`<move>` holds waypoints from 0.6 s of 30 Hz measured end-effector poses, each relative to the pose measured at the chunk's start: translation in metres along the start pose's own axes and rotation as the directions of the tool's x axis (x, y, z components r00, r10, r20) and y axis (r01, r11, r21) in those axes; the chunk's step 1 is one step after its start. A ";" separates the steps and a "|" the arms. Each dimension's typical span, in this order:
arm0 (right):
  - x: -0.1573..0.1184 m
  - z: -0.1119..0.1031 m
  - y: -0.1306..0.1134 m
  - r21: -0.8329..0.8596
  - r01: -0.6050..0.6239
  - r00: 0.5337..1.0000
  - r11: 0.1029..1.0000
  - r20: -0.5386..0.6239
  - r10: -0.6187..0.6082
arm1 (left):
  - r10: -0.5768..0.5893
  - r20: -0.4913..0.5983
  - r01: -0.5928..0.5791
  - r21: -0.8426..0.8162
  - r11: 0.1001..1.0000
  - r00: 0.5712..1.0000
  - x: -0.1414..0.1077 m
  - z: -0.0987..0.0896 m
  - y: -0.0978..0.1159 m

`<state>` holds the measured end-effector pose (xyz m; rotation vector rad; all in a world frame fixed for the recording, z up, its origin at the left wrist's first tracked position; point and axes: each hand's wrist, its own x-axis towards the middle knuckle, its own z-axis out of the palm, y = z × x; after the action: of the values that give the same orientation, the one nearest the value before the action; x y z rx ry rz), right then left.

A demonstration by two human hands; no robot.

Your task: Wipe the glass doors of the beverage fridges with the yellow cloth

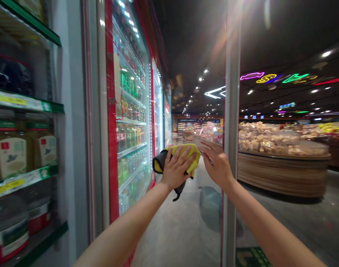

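A yellow and dark grey cloth [196, 160] lies flat against the clear glass of an open door, near the middle of the view. My left hand [177, 167] presses on it with the fingers spread, and one dark corner hangs below the palm. Just right of the cloth, my right hand [217, 163] is by the glass near the door's metal frame [231, 111]. Its fingers are extended and somewhat apart, with no object visible in them.
Shelves with bottles [12, 157] stand close on the left. Beyond them is a red-framed drinks cooler [112, 129]. A round wooden display stand [283, 174] with packaged goods stands at the right, beyond the door.
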<state>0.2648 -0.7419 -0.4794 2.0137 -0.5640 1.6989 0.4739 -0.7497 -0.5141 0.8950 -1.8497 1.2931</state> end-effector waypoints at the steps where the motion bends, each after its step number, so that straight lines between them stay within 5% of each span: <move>1: 0.003 0.004 -0.001 0.003 0.019 1.000 1.000 0.004 -0.019 | -0.027 -0.013 0.027 0.001 1.000 1.000 0.011 -0.003 -0.008; 5: 0.002 0.012 -0.001 -0.075 0.073 0.995 0.994 0.071 -0.068 | -0.232 -0.099 0.236 0.029 0.971 0.968 0.031 -0.016 -0.043; 9: -0.008 0.008 -0.002 -0.255 0.101 0.980 0.962 0.190 -0.052 | -0.380 -0.172 0.395 0.060 0.917 0.909 -0.019 -0.017 -0.042; 13: -0.013 0.009 -0.018 -0.422 0.136 0.956 0.896 0.294 -0.007 | -0.158 -0.046 0.160 0.052 0.986 0.986 -0.051 -0.014 -0.022; 15: -0.013 0.013 -0.027 -0.473 0.145 0.951 0.869 0.309 0.010 | -0.099 -0.013 0.099 0.042 0.994 0.995 -0.038 -0.018 -0.026; 18: -0.015 0.018 -0.032 -0.519 0.163 0.950 0.839 0.312 0.008 | -0.154 -0.045 0.156 0.047 0.987 0.987 -0.007 -0.027 -0.054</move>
<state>0.2956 -0.7260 -0.4988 1.8386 -0.9317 1.0193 0.5274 -0.7374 -0.4872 1.0101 -1.6870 1.2566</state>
